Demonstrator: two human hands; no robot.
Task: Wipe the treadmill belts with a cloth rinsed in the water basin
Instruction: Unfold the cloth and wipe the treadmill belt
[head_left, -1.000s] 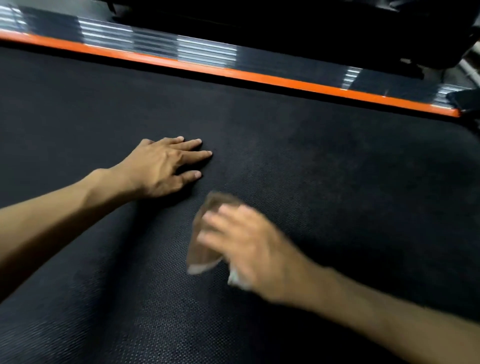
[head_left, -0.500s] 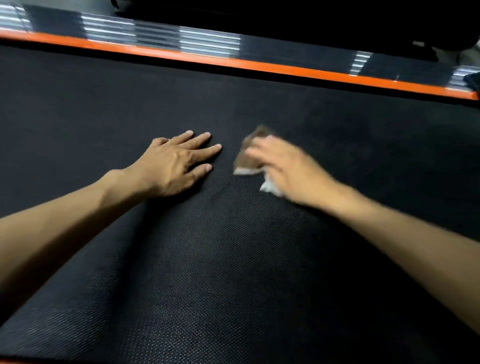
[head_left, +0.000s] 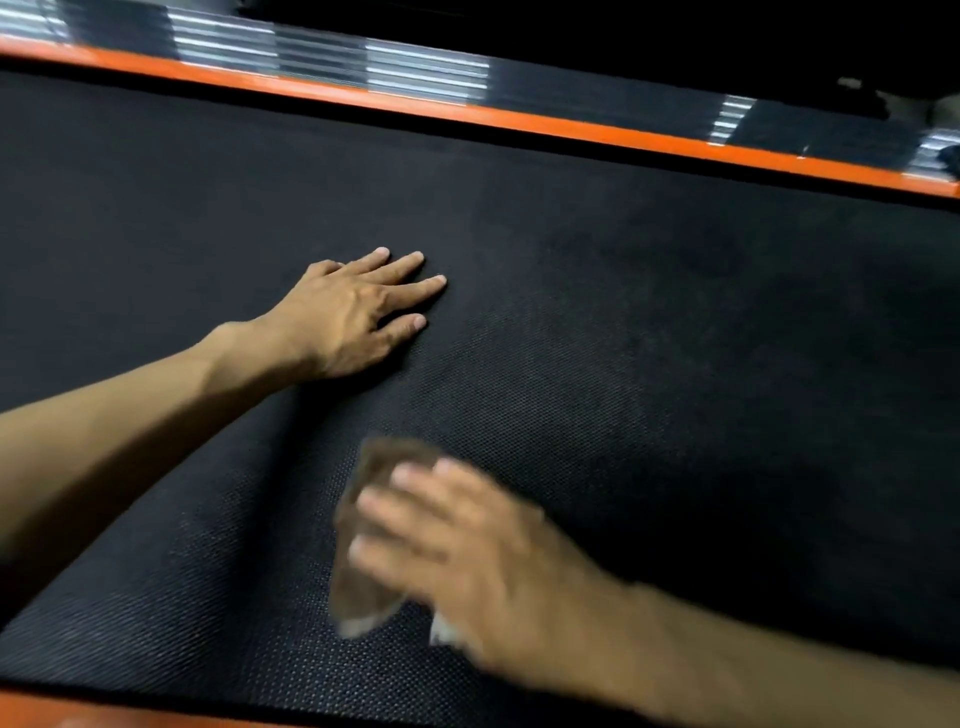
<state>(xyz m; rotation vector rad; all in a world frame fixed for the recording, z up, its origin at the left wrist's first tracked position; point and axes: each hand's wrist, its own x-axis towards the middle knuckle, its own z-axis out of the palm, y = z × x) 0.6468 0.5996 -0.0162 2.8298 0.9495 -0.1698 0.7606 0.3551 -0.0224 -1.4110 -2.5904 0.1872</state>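
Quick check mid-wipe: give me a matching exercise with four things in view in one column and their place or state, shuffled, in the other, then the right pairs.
Things
1. left hand
2. right hand
3. brown crumpled cloth
4. orange side rail strip

Places or states
A. runs along the far edge of the black textured treadmill belt
B. flat on the belt, fingers straight, holding nothing
C. blurred, fingers spread over the cloth, pressing it on the belt
D. under the fingers at the near side of the belt

Pairs: 1-B, 2-C, 3-D, 4-A
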